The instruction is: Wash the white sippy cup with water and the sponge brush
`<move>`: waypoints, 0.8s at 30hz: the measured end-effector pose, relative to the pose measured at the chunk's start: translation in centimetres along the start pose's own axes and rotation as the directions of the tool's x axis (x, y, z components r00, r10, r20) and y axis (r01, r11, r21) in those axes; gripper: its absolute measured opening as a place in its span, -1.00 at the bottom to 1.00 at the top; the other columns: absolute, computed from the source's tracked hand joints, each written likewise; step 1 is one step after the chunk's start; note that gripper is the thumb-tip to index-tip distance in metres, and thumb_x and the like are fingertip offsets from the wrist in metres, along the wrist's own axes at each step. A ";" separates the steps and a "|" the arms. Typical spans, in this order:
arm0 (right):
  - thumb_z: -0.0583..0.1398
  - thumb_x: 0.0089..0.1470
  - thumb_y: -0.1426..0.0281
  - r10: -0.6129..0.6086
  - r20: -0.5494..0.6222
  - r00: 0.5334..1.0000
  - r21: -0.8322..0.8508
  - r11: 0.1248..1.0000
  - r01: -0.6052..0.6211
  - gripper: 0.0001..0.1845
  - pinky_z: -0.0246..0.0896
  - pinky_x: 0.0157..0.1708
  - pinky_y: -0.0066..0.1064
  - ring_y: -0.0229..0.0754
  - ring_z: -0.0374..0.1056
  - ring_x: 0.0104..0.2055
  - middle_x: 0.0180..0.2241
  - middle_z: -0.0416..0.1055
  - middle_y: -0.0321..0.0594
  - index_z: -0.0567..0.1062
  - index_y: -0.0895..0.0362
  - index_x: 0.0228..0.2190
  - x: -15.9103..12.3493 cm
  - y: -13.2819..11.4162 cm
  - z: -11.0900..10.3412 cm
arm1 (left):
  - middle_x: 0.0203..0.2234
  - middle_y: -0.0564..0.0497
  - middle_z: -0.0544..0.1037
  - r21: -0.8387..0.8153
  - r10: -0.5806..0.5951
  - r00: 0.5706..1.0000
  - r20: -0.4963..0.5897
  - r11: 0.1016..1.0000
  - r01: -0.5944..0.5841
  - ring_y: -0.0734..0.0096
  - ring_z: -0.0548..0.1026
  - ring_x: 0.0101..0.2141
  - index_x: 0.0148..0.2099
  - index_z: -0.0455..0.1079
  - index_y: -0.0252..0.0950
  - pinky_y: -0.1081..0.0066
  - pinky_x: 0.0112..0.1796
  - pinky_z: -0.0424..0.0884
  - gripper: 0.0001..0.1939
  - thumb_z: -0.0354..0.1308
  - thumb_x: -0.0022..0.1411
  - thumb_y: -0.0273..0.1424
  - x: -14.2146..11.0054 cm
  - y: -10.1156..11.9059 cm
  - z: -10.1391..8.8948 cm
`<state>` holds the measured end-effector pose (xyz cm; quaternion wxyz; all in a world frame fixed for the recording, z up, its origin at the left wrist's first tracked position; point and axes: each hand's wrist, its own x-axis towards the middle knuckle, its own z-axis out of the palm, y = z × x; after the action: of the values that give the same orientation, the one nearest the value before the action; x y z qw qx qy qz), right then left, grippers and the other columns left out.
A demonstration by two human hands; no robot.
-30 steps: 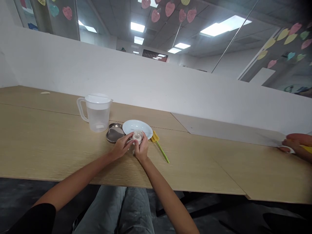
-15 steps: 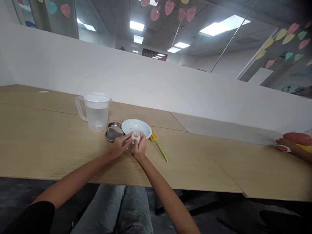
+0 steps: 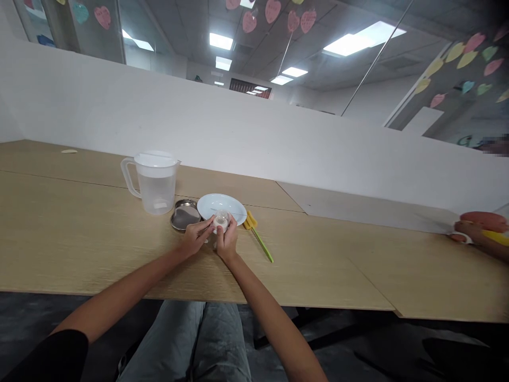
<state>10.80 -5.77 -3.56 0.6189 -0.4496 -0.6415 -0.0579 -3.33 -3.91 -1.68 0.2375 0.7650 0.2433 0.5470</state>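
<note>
A small clear rounded plastic piece is held just above the wooden table, pinched between both hands. My left hand grips its left side with curled fingers. My right hand grips its right side the same way. Right behind the piece lies a white plate. A small steel dish sits to the plate's left. A clear plastic jug with water and a handle stands further left. To the right of my hands lies a brush with a yellow sponge head and a green handle.
A white partition wall runs along the table's far edge. Another person's hand rests at the far right beside a red-orange object. A paler sheet covers the back right of the table. My knees are below the front edge.
My hands keep their hold on the clear piece. The view has tipped slightly, so everything sits a little lower and to the left. The other person's hand has drifted a little.
</note>
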 end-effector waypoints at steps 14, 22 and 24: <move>-0.05 0.22 0.11 0.014 0.012 1.000 0.008 1.000 -0.014 -0.41 0.21 0.00 -0.05 0.03 0.25 0.06 0.02 0.28 0.13 0.11 0.24 0.13 0.0 0.0 0.1 | -0.02 -0.10 0.49 -0.159 -0.207 0.978 -0.020 0.967 0.201 0.24 0.54 -0.09 0.05 0.44 -0.34 0.31 -0.04 0.47 -0.55 0.14 0.21 -0.18 -0.2 0.2 0.3; -0.05 0.21 0.12 0.006 0.018 1.000 -0.015 1.000 -0.005 -0.41 0.20 0.00 -0.05 0.04 0.24 0.07 0.02 0.28 0.14 0.12 0.26 0.13 0.0 0.0 0.1 | -0.03 -0.13 0.50 -0.247 -0.263 0.965 -0.015 0.936 0.252 0.20 0.52 -0.05 0.01 0.47 -0.35 0.20 0.04 0.42 -0.54 0.18 0.17 -0.15 -0.2 -0.1 0.5; -0.04 0.21 0.12 0.004 0.014 1.000 -0.017 1.000 -0.004 -0.41 0.20 0.00 -0.05 0.04 0.24 0.07 0.02 0.28 0.14 0.12 0.25 0.13 0.0 -0.1 0.1 | -0.02 -0.14 0.50 -0.252 -0.273 0.962 -0.009 0.932 0.262 0.20 0.51 -0.04 0.01 0.47 -0.34 0.19 0.05 0.41 -0.53 0.18 0.16 -0.13 -0.2 -0.2 0.6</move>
<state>10.68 -5.77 -3.57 0.6108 -0.4565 -0.6443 -0.0587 -2.86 -3.99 -2.14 0.3982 0.6768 0.2799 0.5523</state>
